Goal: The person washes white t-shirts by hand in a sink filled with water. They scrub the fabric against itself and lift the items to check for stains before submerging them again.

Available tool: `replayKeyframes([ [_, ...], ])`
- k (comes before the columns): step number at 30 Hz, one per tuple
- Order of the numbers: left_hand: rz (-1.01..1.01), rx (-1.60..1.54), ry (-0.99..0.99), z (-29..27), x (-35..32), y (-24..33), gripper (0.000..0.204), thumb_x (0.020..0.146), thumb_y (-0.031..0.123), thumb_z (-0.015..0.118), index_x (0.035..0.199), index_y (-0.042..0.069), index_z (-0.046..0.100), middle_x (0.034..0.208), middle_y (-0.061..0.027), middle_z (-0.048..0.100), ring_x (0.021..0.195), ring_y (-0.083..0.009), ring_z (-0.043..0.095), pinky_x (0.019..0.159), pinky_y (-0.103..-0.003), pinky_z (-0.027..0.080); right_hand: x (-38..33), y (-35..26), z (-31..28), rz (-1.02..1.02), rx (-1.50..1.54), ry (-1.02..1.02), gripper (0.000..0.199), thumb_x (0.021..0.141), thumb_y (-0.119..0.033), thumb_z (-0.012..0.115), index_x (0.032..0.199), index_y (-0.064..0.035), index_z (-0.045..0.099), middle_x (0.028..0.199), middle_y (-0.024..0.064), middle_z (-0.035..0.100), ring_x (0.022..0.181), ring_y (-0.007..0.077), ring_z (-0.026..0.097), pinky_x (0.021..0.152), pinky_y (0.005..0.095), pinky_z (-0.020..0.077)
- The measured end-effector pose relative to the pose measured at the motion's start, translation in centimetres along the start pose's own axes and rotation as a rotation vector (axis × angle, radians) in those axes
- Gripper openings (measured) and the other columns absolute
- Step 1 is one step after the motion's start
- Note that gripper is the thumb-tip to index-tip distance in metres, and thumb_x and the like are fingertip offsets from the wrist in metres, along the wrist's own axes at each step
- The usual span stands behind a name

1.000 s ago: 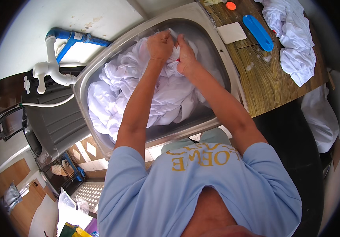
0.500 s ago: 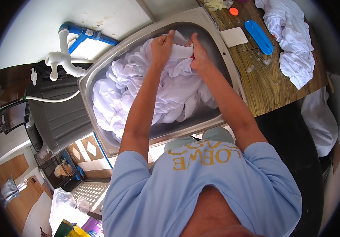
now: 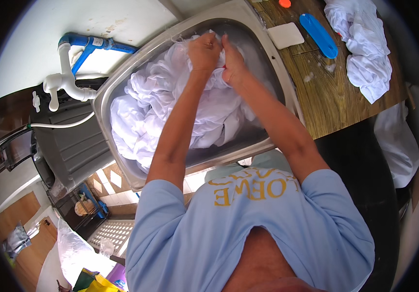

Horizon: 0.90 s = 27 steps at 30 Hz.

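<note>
A heap of wet white cloth [image 3: 214, 117] fills much of the metal sink [image 3: 282, 75] in front of me. Both hands are at the far side of the heap, close together. My left hand [image 3: 203, 53] is closed in a fist around a bunch of the cloth. Facing it, my right hand [image 3: 234, 61] grips the same white cloth, its fingers partly hidden from above. A small red patch shows beside the right palm. Fine splashes of water rise just left of my left hand.
Right of the sink, a wood-grain counter [image 3: 326, 107] bears a white square block [image 3: 286, 36], a long blue rounded piece [image 3: 318, 36], an orange cap [image 3: 285, 3] and more white cloth [image 3: 367, 73]. A white tap [image 3: 63, 82] stands at the left.
My hands have come closer together and the stretch of cloth between them has bunched up. My left hand has turned knuckles up. Water splashes now show. The view has shifted slightly.
</note>
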<state>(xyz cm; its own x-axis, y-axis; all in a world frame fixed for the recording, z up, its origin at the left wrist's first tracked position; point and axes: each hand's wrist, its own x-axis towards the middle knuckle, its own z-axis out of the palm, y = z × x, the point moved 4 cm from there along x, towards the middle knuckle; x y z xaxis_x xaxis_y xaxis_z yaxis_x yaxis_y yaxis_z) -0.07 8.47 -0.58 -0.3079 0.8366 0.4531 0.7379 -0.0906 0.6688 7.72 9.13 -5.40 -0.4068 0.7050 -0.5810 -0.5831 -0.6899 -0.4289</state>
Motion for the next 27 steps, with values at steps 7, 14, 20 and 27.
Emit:
replayKeyframes([
  [7,0.189,-0.013,0.017,0.9,-0.4,1.0,0.011,0.073,0.009,0.060,0.063,0.009,0.060,0.057,-0.0134,0.057,0.053,-0.0354,0.055,0.051,-0.043,0.043,2.7,1.0,-0.9,0.112,0.193,-0.319,0.038,0.087,-0.050,0.053,0.090,-0.0126,0.058,0.085,0.0043,0.061,0.074,0.0173,0.059,0.066,0.0309,0.0477],
  [14,0.234,-0.060,0.000,1.5,-1.2,4.2,0.018,0.075,0.009,0.062,0.060,0.001,0.054,0.054,-0.0169,0.049,0.046,-0.0295,0.050,0.046,-0.035,0.038,3.2,0.2,-3.0,0.176,0.276,-0.527,0.039,0.088,-0.049,0.052,0.095,-0.0101,0.055,0.090,0.0055,0.058,0.078,0.0200,0.058,0.073,0.0328,0.0481],
  [20,-0.193,-0.059,-0.037,-0.9,1.7,-2.4,0.027,0.078,0.014,0.065,0.059,0.002,0.050,0.050,-0.0138,0.045,0.041,-0.0140,0.042,0.042,-0.032,0.033,-0.3,-1.2,0.4,0.079,-0.058,0.110,0.043,0.087,-0.053,0.050,0.077,-0.0110,0.052,0.071,0.0036,0.050,0.061,0.0175,0.048,0.060,0.0319,0.0434],
  [27,-0.799,-0.884,-0.491,-2.2,-0.5,-1.4,0.020,0.081,0.020,0.069,0.083,0.001,0.064,0.073,0.0008,0.061,0.060,-0.0079,0.053,0.054,-0.023,0.042,0.3,-3.4,-0.1,-0.022,-0.064,0.022,0.044,0.084,-0.053,0.056,0.069,-0.0127,0.048,0.063,0.0022,0.048,0.057,0.0135,0.044,0.055,0.0302,0.0405],
])
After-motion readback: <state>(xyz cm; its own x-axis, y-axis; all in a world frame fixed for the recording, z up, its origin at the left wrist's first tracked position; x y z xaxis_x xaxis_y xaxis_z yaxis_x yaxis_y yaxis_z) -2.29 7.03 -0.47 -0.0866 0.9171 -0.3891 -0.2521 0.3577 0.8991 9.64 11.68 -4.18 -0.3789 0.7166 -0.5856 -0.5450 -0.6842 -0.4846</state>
